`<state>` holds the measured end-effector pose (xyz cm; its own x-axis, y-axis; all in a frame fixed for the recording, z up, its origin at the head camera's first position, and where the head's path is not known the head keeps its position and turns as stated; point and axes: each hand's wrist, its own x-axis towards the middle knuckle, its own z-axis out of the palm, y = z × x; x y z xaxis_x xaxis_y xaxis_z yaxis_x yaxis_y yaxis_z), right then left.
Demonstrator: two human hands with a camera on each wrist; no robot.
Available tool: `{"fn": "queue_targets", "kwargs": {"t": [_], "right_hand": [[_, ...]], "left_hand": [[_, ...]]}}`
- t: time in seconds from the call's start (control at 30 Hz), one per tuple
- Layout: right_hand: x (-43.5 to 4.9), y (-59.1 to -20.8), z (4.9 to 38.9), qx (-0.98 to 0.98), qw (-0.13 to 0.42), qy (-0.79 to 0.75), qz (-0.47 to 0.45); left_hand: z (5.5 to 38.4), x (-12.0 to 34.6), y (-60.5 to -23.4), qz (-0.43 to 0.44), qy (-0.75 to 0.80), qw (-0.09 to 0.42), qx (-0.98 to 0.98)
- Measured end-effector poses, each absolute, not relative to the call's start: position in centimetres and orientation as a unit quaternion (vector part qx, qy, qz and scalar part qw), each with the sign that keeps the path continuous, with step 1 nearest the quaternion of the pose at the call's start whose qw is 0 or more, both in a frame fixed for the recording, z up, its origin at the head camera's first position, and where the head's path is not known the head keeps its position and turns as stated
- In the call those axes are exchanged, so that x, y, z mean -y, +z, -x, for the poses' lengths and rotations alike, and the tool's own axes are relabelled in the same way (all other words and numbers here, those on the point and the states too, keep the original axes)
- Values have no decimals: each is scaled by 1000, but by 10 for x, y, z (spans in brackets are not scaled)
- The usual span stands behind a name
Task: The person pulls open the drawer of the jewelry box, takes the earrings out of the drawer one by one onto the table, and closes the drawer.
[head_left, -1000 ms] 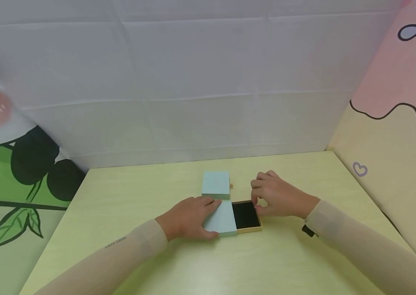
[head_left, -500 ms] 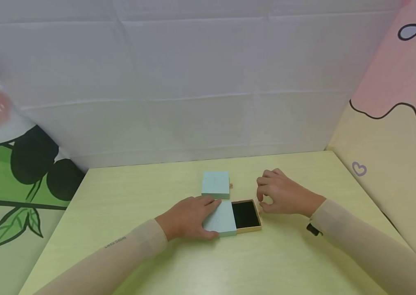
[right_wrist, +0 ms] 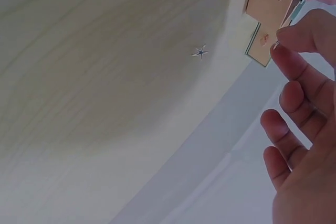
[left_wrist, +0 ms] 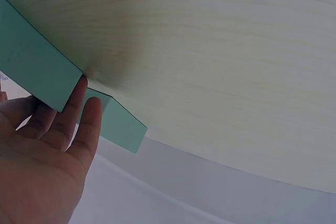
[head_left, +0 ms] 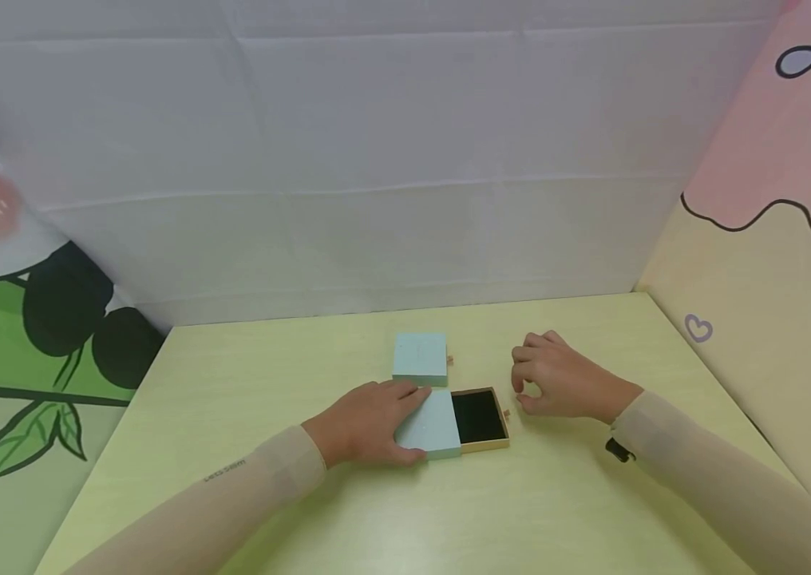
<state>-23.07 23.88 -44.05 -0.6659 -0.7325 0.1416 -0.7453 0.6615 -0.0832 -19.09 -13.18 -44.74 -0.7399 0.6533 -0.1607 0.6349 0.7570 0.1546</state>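
Note:
A light-blue drawer box (head_left: 434,427) lies on the table, its black-lined drawer (head_left: 479,417) slid partly out to the right. My left hand (head_left: 369,423) holds the sleeve from the left, thumb along the near side and fingers toward the far side. To the right of the drawer is my right hand (head_left: 556,379), raised with curled fingers. In the right wrist view its thumb and index finger pinch a small, thin silvery thing (right_wrist: 276,45), mostly hidden between the fingertips. A small silver star-shaped piece (right_wrist: 200,52) shows against the table left of those fingertips.
Just behind the open box sits a second light-blue box (head_left: 421,358), its ribbon tab (head_left: 450,361) facing right. The pale wooden table (head_left: 290,359) meets a white cloth backdrop (head_left: 377,247) at the back. Printed cloths hang on both sides.
My right hand has drawn away from the drawer toward the right, uncovering the ribbon tab on the drawer's end. The left hand and both boxes have stayed in place.

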Motion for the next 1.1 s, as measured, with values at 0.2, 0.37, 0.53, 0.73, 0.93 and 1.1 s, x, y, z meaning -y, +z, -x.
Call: {"fn": "queue_targets", "kwargs": {"t": [0.2,0.37,0.53,0.73,0.93,1.1], "right_hand": [[-245,-445,230,914,41,61,-400],[-251,-450,231,916,45,50,-397],[-255,-456,231,912,57,35,-404],[-254,-457,229,910,65,25,-409],[-251,-458,226,909,62,20,-412],[-250,-463,226,905,69,19,-419]], "left_hand": [[191,132,-448,-346,45,103,-932],[191,132,-448,-345,47,105,-932],[192,132,-448,-343,45,107,-932],[192,132,-449,-342,41,106,-933],[193,132,-449,-343,42,106,-932],[192,133,-448,-347,41,103,-931]]}}
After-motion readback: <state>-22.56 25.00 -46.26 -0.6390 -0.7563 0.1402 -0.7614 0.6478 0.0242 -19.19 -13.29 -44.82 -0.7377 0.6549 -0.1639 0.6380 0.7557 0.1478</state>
